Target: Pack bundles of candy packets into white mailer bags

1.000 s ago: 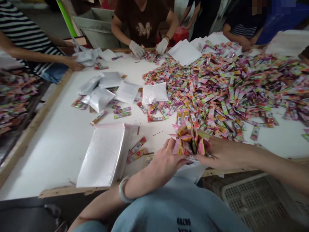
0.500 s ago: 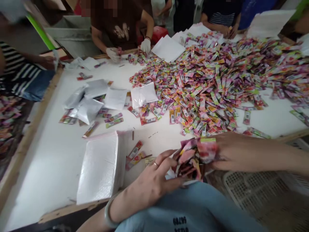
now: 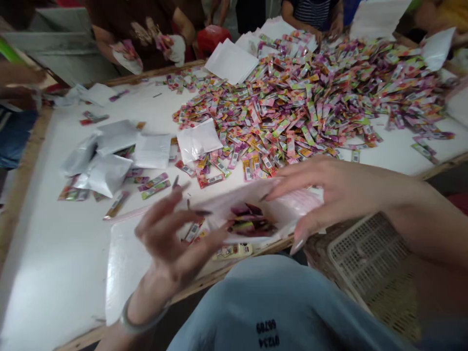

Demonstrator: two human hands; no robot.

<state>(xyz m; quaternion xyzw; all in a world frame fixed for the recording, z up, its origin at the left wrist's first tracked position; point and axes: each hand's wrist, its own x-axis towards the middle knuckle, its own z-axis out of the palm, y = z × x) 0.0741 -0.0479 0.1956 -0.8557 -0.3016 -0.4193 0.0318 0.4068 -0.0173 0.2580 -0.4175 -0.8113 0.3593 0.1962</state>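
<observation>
A white padded envelope (image 3: 292, 214) lies at the table's front edge with its mouth gaping towards me. Inside it shows a clump of small colourful packets (image 3: 248, 222). My right hand (image 3: 321, 195) holds the envelope's right end, fingers over the far side and thumb on the near side. At its left end, my left hand (image 3: 175, 239) is blurred, with fingers spread and the thumb close to the rim; whether it touches cannot be made out. A stack of flat padded envelopes (image 3: 122, 263) sits under and left of my left hand.
A big heap of small packets (image 3: 310, 102) covers the table's far right. Filled white envelopes (image 3: 106, 173) lie at the left, and another envelope (image 3: 199, 140) beside the heap. A plastic crate (image 3: 365, 258) stands below the front edge. Across the table, a co-worker's gloved hands (image 3: 175, 48) hold packets.
The packets my hands were pressing together are now inside the opened envelope. My left hand has moved left with fingers spreading; my right hand has come onto the envelope's right end. The view has shifted right.
</observation>
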